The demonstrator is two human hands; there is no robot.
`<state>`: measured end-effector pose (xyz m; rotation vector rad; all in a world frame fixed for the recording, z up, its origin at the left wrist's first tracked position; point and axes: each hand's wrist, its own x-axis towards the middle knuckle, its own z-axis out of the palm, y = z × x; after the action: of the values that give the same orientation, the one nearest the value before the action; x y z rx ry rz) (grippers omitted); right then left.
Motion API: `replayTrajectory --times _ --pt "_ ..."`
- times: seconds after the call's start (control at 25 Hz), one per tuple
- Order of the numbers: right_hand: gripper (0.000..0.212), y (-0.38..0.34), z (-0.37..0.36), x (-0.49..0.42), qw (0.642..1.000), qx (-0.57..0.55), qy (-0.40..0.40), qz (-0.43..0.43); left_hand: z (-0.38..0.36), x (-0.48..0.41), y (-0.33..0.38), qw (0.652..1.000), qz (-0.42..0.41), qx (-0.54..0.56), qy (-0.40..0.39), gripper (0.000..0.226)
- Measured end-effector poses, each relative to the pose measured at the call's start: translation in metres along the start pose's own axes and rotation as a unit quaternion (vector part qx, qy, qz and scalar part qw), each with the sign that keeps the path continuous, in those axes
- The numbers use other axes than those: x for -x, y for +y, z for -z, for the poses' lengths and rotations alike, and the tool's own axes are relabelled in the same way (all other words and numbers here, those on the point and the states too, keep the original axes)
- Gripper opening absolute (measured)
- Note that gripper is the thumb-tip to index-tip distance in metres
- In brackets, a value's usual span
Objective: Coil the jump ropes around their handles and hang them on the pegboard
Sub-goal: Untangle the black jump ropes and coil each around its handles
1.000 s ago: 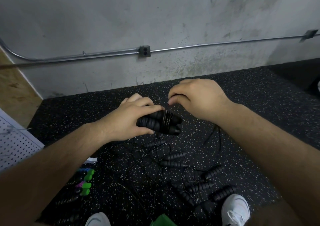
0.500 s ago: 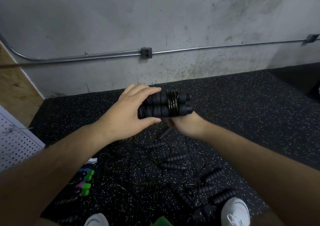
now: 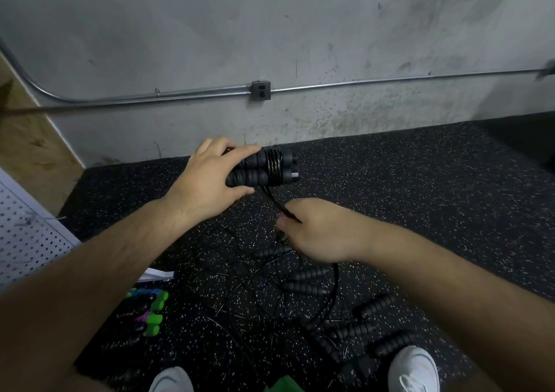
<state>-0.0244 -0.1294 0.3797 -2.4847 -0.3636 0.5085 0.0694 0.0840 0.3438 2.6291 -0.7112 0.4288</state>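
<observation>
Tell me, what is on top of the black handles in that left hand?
Several turns of black rope circle the paired handles. The left hand covers their other ends, hiding anything there.

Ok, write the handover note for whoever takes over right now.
Left hand grips two black handles side by side, a few rope turns wound round them.
Right hand holds the rope's free length just below.
Other black ropes lie tangled on the floor; green-handled ones lie by the pegboard.
Done: first turns on this rope.
Left: finish winding, hang it, then the rest.
</observation>
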Motion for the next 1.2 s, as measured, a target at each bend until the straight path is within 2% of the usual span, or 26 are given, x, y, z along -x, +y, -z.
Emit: replayTrajectory --times 0.08,0.16,0.24,0.32,0.4,0.52,0.64,0.76,0.84,0.88,0.92,0.96,1.04,1.12,1.2 --pt "0.035 -0.007 0.015 0.014 0.999 0.035 -0.035 -0.005 -0.003 -0.001 0.001 1.0 -0.006 -0.012 -0.008 0.075" --pt "0.033 -0.014 0.025 0.024 0.997 0.077 -0.029 0.004 -0.005 -0.001 0.002 0.999 -0.009 -0.031 -0.03 0.075" --pt "0.028 -0.015 0.033 0.028 0.985 0.166 0.045 0.032 -0.006 -0.001 0.005 0.997 -0.031 -0.042 -0.059 0.077" --pt "0.024 -0.01 0.039 0.025 0.953 0.264 0.14 0.052 -0.006 0.0 0.01 0.993 -0.064 -0.034 -0.089 0.077" --pt "0.025 0.001 0.046 0.017 0.931 0.293 0.204 0.069 -0.005 0.003 0.016 0.988 -0.096 -0.019 -0.118 0.075" --pt "0.021 0.022 0.054 0.006 0.931 0.251 0.244 0.099 -0.005 0.01 0.032 0.978 -0.137 0.012 -0.159 0.071" --pt "0.015 0.049 0.059 -0.003 0.952 0.184 0.224 0.094 -0.001 0.018 0.052 0.971 -0.16 0.069 -0.161 0.064" --pt "0.015 0.066 0.06 -0.012 0.969 0.038 0.218 0.108 0.013 0.022 0.062 0.971 -0.15 0.129 -0.134 0.065" --pt "0.014 0.069 0.054 -0.011 0.962 -0.133 0.203 0.127 0.021 0.024 0.066 0.968 -0.136 0.169 -0.126 0.068" --pt "0.013 0.068 0.045 -0.009 0.953 -0.223 0.18 0.1 0.023 0.024 0.067 0.968 -0.126 0.182 -0.119 0.068" --pt "0.016 0.065 0.033 -0.008 0.953 -0.251 0.158 0.057 0.023 0.024 0.068 0.971 -0.112 0.186 -0.103 0.068" --pt "0.019 0.06 0.019 -0.009 0.965 -0.222 0.141 0.015 0.022 0.022 0.068 0.976 -0.095 0.18 -0.079 0.069" --pt "0.03 0.057 -0.007 -0.018 0.983 -0.127 0.131 0.012 0.017 0.018 0.062 0.987 -0.061 0.148 -0.03 0.072" --pt "0.036 0.049 -0.021 -0.025 0.979 -0.16 0.124 0.037 0.011 0.013 0.052 0.993 -0.038 0.112 -0.008 0.073" --pt "0.033 0.04 -0.027 -0.027 0.981 -0.156 0.109 0.041 0.005 0.008 0.041 0.996 -0.021 0.084 0.006 0.074"
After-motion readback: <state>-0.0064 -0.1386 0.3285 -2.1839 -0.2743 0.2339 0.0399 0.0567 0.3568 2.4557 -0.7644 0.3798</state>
